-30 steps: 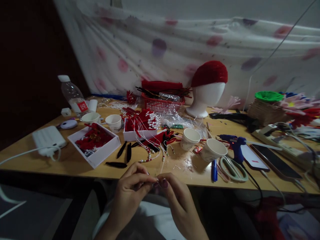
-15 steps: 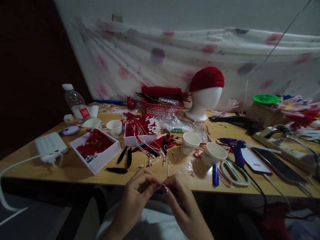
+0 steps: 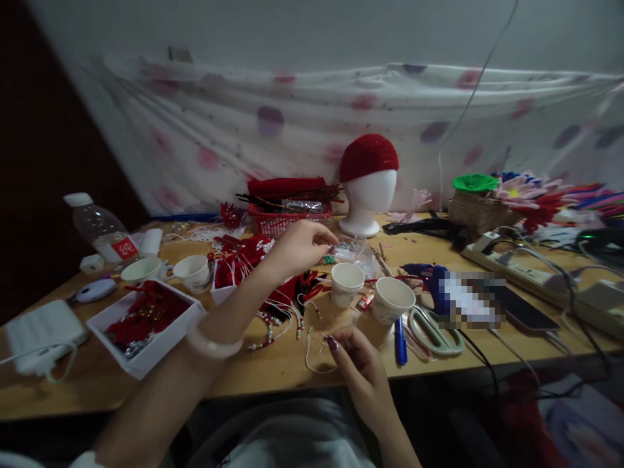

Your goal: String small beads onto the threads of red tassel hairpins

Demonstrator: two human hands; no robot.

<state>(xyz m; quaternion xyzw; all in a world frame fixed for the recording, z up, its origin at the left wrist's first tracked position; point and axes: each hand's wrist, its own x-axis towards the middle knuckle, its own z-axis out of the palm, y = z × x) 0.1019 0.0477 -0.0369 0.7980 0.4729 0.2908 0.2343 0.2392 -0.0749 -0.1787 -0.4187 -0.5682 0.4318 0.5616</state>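
Observation:
My left hand (image 3: 298, 247) reaches out over the table, fingers pinched together at a clear plastic bag of small beads (image 3: 351, 252) just behind a white paper cup (image 3: 346, 283). What it pinches is too small to make out. My right hand (image 3: 358, 367) stays near the table's front edge, thumb and finger pinched on a thin white string (image 3: 312, 351) that loops onto the wood. A pale bangle (image 3: 210, 343) sits on my left wrist.
Two white boxes of red ornaments (image 3: 146, 318) lie at left, with a water bottle (image 3: 100, 227) and a power bank (image 3: 39, 331). A red basket (image 3: 287, 218) and a foam head in a red cap (image 3: 366, 188) stand behind. Scissors (image 3: 431, 328), a blue glue gun (image 3: 429, 276) and a power strip (image 3: 536, 276) lie at right.
My hands were together near my lap, working something small. My left hand has since reached forward to the bead bag; my right hand stays near the edge with the string. The camera swung right.

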